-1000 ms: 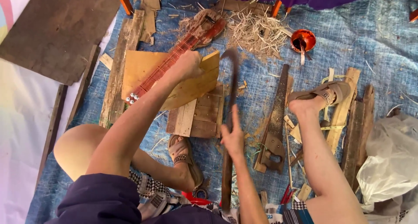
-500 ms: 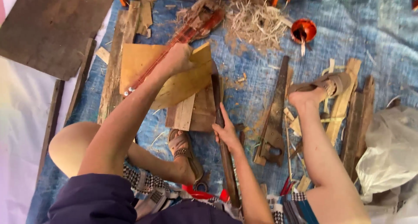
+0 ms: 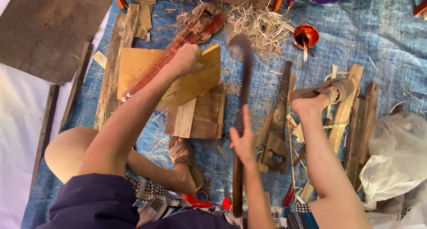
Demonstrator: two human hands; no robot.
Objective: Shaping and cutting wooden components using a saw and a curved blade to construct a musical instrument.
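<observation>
1. While the left hand [image 3: 187, 60] presses down w/ fingers curled over the red long-necked wooden stringed instrument [image 3: 173, 48], that instrument lies slantwise from upper centre of frame down-left, across a pale yellow plywood sheet [image 3: 195, 80].
2. Right hand [image 3: 243, 142], centre frame, is wrapped tight round the dark wooden handle of a long curved-blade chopping tool [image 3: 242, 91]; blade end is blurred, up near upper centre, just right of the plywood edge.
3. Plywood sheet sits on a small brown slatted wood block [image 3: 202, 117], centre-left.
4. Rusty hand saw w/ wooden grip [image 3: 276, 122] lies just right of the chopping tool, on the blue woven tarp [image 3: 378, 46].
5. Pile of pale wood shavings [image 3: 260, 26] at top centre, near the instrument's body; small orange-red bowl [image 3: 306, 35] just right of it.
6. Brown-sandalled right foot [image 3: 322, 95] centre-right, resting on scrap wood strips [image 3: 351, 109]; left sandalled foot [image 3: 182, 155] lower centre.
7. Long weathered plank [image 3: 113, 64] left of plywood; dark board [image 3: 49, 28] upper left; white plastic bag [image 3: 396, 162] lower right.
</observation>
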